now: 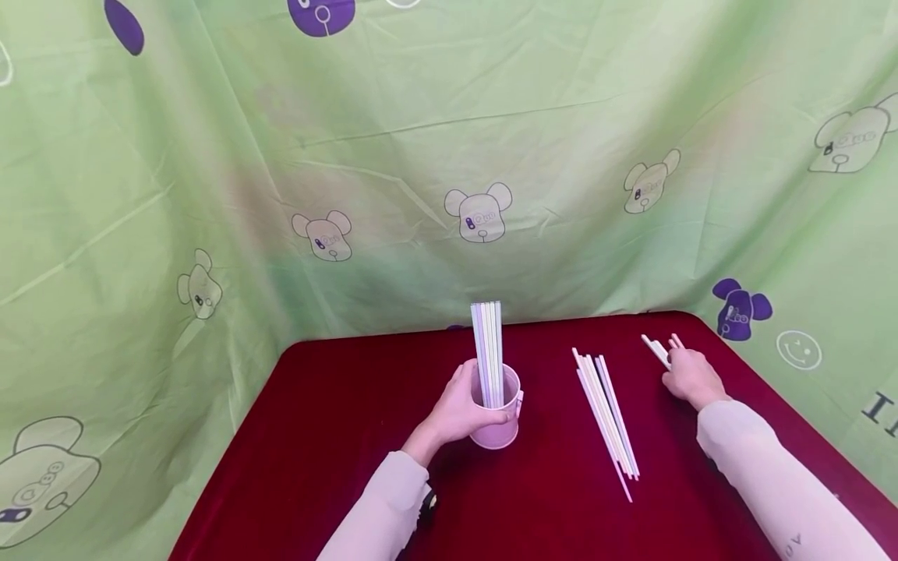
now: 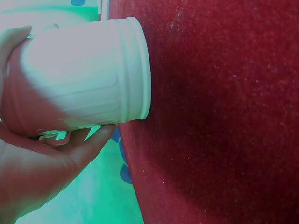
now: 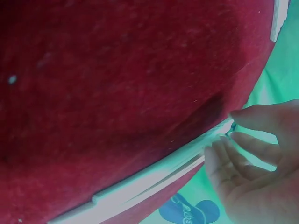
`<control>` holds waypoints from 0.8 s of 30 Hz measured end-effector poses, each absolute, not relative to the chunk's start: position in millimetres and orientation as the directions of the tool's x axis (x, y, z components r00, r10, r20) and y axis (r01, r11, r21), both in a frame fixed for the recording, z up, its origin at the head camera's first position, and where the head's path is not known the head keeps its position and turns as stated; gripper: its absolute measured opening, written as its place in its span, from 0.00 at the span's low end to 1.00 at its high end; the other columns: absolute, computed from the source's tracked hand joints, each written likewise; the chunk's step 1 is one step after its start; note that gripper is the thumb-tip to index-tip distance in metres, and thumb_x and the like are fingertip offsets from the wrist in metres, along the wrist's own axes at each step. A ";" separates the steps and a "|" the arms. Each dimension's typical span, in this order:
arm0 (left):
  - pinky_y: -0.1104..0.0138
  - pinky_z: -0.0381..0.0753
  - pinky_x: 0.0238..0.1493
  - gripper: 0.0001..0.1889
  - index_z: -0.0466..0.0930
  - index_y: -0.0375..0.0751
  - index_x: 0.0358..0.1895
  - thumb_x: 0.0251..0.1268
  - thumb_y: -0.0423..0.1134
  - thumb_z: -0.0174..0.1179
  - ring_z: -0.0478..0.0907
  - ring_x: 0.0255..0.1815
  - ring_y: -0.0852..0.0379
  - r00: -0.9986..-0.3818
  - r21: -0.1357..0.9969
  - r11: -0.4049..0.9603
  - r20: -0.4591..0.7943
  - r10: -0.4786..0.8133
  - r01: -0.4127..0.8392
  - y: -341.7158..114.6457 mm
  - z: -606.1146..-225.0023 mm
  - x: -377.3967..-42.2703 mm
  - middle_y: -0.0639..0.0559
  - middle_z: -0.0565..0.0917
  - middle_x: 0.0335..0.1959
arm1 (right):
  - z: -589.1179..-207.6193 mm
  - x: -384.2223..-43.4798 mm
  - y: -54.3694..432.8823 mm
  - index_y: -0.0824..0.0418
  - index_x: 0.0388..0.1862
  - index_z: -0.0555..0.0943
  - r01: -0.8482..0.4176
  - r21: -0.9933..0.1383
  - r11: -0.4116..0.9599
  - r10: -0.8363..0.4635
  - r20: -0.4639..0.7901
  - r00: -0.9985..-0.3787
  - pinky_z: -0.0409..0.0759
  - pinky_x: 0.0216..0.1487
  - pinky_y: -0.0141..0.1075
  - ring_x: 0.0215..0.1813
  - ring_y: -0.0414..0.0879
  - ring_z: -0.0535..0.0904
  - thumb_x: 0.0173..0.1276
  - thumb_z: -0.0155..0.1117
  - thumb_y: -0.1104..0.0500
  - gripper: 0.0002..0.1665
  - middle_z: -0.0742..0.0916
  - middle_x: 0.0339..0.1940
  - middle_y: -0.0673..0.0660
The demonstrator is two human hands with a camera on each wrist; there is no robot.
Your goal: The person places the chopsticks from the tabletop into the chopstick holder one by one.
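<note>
A small pink bucket stands upright on the red table, its rim and side gripped by my left hand. In the left wrist view the bucket appears sideways, with fingers and thumb on either side of it. Several pale straws stand in the bucket, leaning slightly. At the far right, my right hand pinches the ends of several straws lying on the table. The right wrist view has the thumb on one side of these straws and the fingers on the other.
Between the bucket and my right hand, several more straws lie in a loose fan. Dark red cloth covers the table. A green curtain with bear heads hangs behind and at both sides of the table.
</note>
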State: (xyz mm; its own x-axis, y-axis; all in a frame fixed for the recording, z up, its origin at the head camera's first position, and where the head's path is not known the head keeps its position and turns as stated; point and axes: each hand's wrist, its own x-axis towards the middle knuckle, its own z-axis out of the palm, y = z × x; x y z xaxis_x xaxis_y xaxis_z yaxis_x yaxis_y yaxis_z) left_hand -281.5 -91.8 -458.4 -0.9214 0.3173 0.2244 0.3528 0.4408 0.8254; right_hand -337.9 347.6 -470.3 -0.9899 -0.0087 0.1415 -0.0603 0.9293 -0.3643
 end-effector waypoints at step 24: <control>0.49 0.75 0.65 0.47 0.67 0.43 0.69 0.43 0.47 0.81 0.73 0.59 0.54 -0.919 0.837 0.417 0.229 0.322 0.355 -92.7 -458.5 -282.2 0.49 0.73 0.59 | -465.3 -355.4 348.9 0.66 0.24 0.80 -0.091 -0.378 0.921 -0.071 0.067 -0.995 0.80 0.32 0.50 0.30 0.61 0.79 0.53 0.65 0.67 0.02 0.81 0.28 0.67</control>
State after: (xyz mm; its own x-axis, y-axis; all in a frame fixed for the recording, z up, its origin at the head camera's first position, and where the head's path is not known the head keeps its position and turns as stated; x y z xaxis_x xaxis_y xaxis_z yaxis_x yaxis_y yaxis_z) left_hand -282.2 -92.7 -458.5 -0.9188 0.3216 0.2289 0.3545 0.4170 0.8369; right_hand -355.4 348.9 -465.3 -0.9952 -0.0712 0.0666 -0.0912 0.9214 -0.3777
